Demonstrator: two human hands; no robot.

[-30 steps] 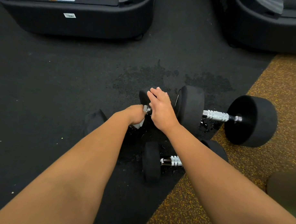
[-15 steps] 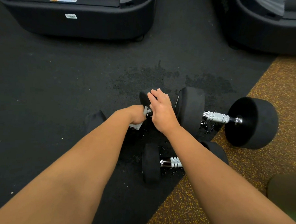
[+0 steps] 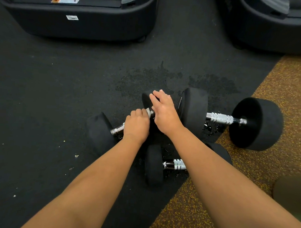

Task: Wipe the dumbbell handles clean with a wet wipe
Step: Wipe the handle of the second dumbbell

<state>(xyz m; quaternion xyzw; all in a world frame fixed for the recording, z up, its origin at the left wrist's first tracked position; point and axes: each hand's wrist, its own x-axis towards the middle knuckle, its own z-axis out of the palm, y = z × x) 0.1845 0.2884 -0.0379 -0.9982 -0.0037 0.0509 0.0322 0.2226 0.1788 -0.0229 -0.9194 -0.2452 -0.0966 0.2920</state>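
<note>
Nearest me, the small dumbbell is lying on the floor. Beyond it, my left hand is gripping the wet wipe round the middle dumbbell's handle. My right hand, fingers flat, is pressing its far head, probably to stop it rolling. The big dumbbell is sitting farthest.

Three dumbbells are in view: a held dumbbell, a large dumbbell at the right and a small dumbbell nearest the camera. Between them they show three chrome handles and six black heads, one head mostly hidden behind a forearm. There are two hands, a left hand and a right hand, and one wet wipe, only a sliver showing. Two black machines stand at the top, a left machine and a right machine; the left one bears two labels, a striped label and a white label. The floor has two surfaces: black mat and brown speckled flooring.
</note>
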